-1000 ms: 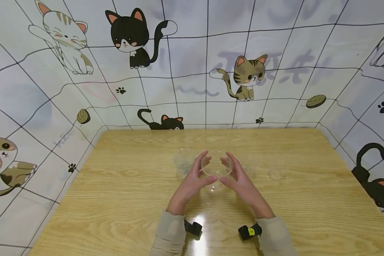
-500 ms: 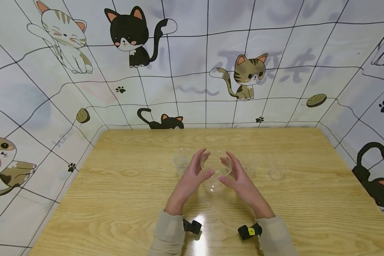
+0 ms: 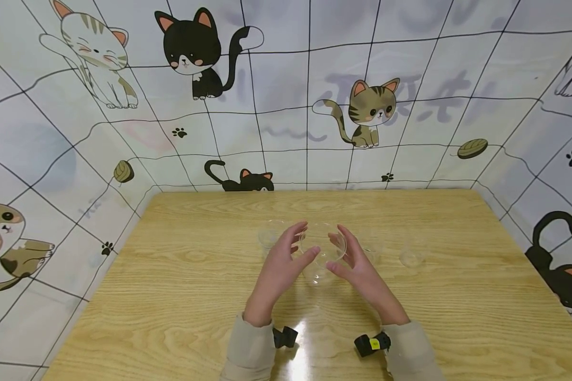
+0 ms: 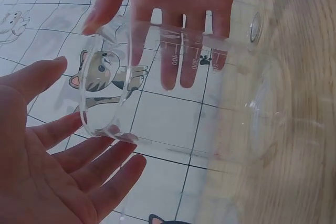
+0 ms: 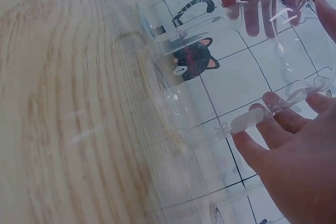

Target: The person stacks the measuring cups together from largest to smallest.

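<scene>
A clear glass beaker (image 3: 323, 254) with a printed scale stands upright on the wooden table between both hands. My left hand (image 3: 281, 262) is beside its left side, fingers spread and loosely bent. In the left wrist view, that hand's thumb (image 4: 50, 74) is apart from the beaker's rim, and its fingertips are close to the glass; contact is hard to tell. My right hand (image 3: 359, 270) curves around the opposite side. Its thumb is at the rim, and in the right wrist view its fingers (image 5: 262, 135) rest against the beaker wall (image 5: 210, 98).
Another clear glass vessel (image 3: 269, 233) stands behind my left hand. Right of my right hand are a faint transparent vessel (image 3: 375, 248) and a small clear glass piece (image 3: 412, 257), their shapes hard to make out. Cat-printed walls (image 3: 286, 127) border the table (image 3: 171, 296) at the back and sides.
My left hand has loosened and shifted slightly left, its thumb lifting from the near side of the beaker. My right hand and the beaker have stayed nearly still.
</scene>
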`<state>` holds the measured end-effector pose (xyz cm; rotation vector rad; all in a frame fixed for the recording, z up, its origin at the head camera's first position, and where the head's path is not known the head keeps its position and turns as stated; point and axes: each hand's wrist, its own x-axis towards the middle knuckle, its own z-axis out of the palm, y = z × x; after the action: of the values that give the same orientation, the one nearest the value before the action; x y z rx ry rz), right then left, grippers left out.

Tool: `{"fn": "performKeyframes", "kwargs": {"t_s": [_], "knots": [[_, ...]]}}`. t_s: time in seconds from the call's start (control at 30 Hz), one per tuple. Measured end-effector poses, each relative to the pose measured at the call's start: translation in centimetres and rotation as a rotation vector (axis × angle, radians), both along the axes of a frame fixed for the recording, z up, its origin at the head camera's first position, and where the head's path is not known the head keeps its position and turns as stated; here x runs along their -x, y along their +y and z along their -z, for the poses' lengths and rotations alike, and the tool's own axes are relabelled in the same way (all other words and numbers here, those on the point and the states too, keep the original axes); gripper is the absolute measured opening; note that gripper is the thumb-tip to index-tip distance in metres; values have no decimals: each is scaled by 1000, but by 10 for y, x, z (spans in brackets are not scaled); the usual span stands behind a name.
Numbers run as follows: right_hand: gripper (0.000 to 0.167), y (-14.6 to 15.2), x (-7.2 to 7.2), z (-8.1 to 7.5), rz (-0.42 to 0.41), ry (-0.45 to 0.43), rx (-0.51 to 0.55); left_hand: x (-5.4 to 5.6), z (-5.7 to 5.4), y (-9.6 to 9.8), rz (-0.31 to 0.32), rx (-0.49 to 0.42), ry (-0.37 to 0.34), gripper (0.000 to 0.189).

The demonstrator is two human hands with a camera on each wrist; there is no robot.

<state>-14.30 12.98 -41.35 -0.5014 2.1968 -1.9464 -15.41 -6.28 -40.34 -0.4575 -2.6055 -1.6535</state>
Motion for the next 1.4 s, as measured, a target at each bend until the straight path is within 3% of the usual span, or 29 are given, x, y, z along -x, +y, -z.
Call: {"fn": "performKeyframes", "kwargs": {"t_s": [0.2, 0.4, 0.67, 0.9, 1.23, 1.4], "knots": [[75, -1, 0, -1, -8, 8, -2, -5, -9, -2, -37, 141, 96, 57], [74, -1, -2, -3, -2, 12, -5, -4, -14, -5, -65, 130, 157, 52], [74, -1, -2, -4, 5, 7, -15, 2, -10, -13, -226, 111, 206, 42], [76, 0, 0, 0, -3, -3, -1, 3, -6, -18, -283, 97, 203, 44], [76, 5, 10, 23, -4, 6, 1, 5, -2, -20, -356, 163, 191, 58], [76, 6, 11, 27, -10, 18, -10, 7, -1, -20, -409, 207, 169, 64]]}}
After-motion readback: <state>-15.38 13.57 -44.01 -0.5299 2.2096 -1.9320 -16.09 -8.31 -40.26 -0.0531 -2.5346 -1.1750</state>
